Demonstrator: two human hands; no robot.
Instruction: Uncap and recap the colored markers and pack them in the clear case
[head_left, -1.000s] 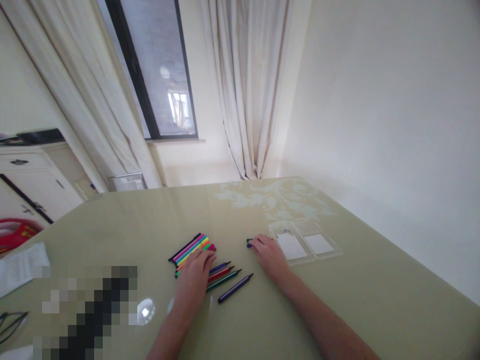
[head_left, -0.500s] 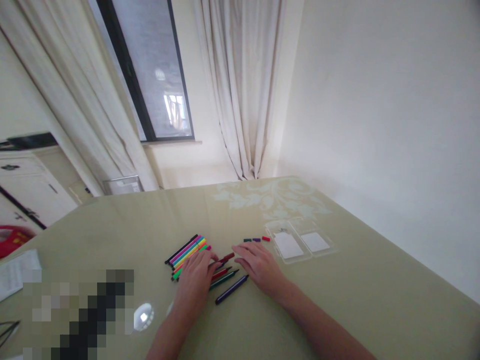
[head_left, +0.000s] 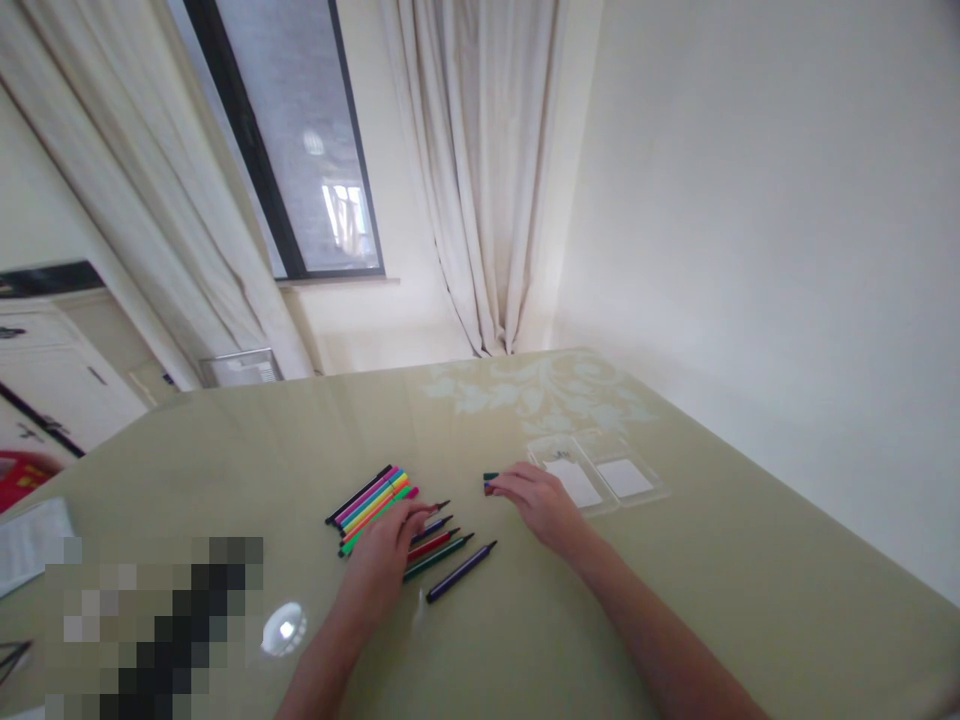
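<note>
My left hand (head_left: 384, 545) is closed round a dark red felt-tip marker (head_left: 437, 507), whose bare tip points right. Beside it lie uncapped markers: a blue one (head_left: 433, 529), a red one (head_left: 435, 544), a green one (head_left: 441, 556) and a purple one (head_left: 462, 571). A row of capped coloured markers (head_left: 375, 500) lies just beyond the left hand and is partly covered by it. My right hand (head_left: 534, 497) is pinched low over the table, its fingertips on a small marker cap, mostly hidden. A dark green cap (head_left: 490, 477) lies by these fingertips.
An open clear plastic case (head_left: 613, 503) with white inserts lies beyond the right hand. At the left are a white packet (head_left: 34, 540) and a blurred-out patch. The table (head_left: 247, 460) stands near a wall, with a curtain (head_left: 480, 180) and window behind.
The dark red marker has lost its cap, and its tip now shows. My right hand has moved right and away from it to the loose caps; my left hand has shifted slightly left.
</note>
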